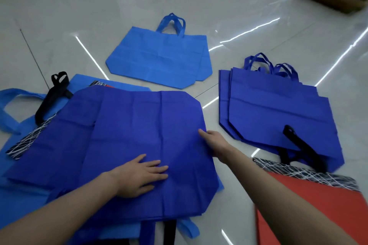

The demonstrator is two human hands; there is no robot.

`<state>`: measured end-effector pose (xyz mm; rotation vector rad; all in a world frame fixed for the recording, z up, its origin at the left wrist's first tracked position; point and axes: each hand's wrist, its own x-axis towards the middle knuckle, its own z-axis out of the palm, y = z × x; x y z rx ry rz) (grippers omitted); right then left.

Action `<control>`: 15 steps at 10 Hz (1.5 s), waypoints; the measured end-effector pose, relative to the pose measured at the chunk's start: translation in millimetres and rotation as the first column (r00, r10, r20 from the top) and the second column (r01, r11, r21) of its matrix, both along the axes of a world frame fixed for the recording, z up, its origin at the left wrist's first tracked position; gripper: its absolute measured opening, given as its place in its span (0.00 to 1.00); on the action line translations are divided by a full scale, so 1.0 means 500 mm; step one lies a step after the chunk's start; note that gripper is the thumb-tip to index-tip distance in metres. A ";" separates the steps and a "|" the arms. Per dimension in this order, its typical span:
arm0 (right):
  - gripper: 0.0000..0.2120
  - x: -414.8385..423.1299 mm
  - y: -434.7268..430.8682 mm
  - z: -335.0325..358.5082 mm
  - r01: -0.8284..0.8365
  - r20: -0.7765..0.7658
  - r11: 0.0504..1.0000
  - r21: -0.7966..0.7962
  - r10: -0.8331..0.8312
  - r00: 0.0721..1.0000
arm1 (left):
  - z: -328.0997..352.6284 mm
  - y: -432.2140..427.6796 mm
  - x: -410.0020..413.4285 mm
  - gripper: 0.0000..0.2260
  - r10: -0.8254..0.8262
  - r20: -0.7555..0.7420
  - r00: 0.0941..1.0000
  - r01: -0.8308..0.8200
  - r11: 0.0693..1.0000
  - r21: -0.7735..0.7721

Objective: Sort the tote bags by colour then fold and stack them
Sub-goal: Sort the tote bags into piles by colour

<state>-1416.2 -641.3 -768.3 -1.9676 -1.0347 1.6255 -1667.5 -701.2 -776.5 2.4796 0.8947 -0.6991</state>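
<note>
Left hand [143,175] lies flat on the top dark blue tote bag [129,125], fingers straight and spread, gripping nothing. Right hand [214,141] is at that bag's right edge, one finger or thumb on the fabric. The rest of its fingers are hidden, so can't tell if it grips the edge.

That bag tops the near mixed pile; its handles run off the bottom of frame. Under it are light blue bags [18,201], mostly covered, count unclear. There's also a line-patterned bag [29,139], of which only a strip, a red sliver and the black handle [53,95] show.

Near right is a red bag [318,205] with a patterned band, cut off by the frame and partly behind the right forearm. Its black strap [302,145] lies over the dark blue stack [274,109], several bags, exact number unclear.

Further out is a light blue stack [159,57], flat on the tile floor [59,16], looks like two. Far right is a brown box [334,0], blurred and cropped.
</note>
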 end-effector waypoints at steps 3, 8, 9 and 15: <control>0.10 0.094 -0.017 0.027 0.465 -0.190 0.666 0.584 -0.444 0.875 | -0.010 -0.003 0.063 0.32 0.229 0.349 0.909 -0.354 0.866 0.353; 0.04 0.324 0.039 -0.063 0.893 -0.226 0.440 0.100 -0.864 0.451 | -0.064 0.020 0.091 0.62 0.721 0.158 0.675 -0.738 0.657 0.153; 0.09 0.348 0.039 -0.054 0.780 0.127 0.601 0.176 -0.800 0.587 | -0.075 0.019 0.110 0.63 0.748 0.126 0.651 -0.758 0.635 0.147; 0.13 0.142 -0.001 -0.027 0.639 0.047 0.574 0.512 -0.761 0.647 | -0.062 -0.017 0.099 0.41 0.556 0.275 0.784 -0.594 0.800 0.078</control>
